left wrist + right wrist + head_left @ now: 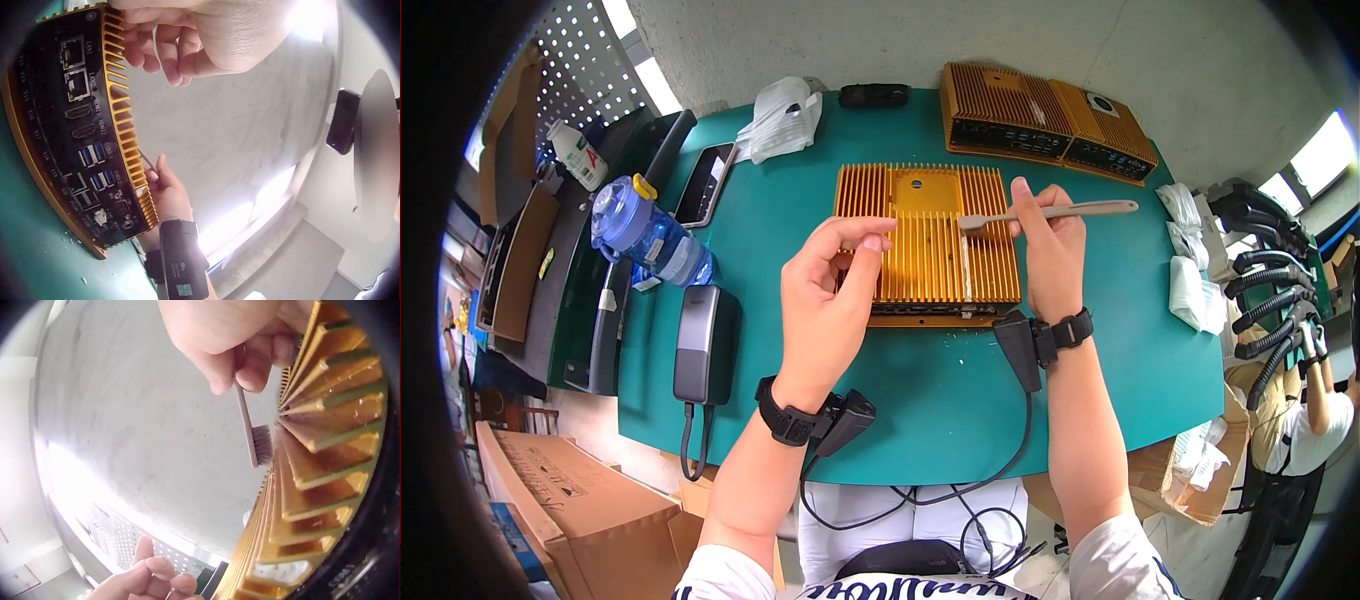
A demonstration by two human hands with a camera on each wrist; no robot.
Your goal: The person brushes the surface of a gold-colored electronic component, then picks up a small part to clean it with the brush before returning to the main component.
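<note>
A gold finned computer case [930, 240] lies on the green table, its dark port panel [81, 125] facing the person. My right hand [1055, 245] pinches a beige toothbrush [1090, 209] by its handle. In the right wrist view the toothbrush bristles [262, 445] are down at the tops of the fins. White residue [282, 570] sits in a groove between fins on the right half of the case. My left hand [830, 290] is over the left side of the case, fingers loosely bent, with no held thing showing.
Two more gold cases [1010, 110] stand at the back right. A blue water bottle [650, 235], a phone [706, 185] and a black power adapter [706, 345] are at the left. White plastic bags [783, 120] lie at the back. Whitish crumbs dot the table before the case.
</note>
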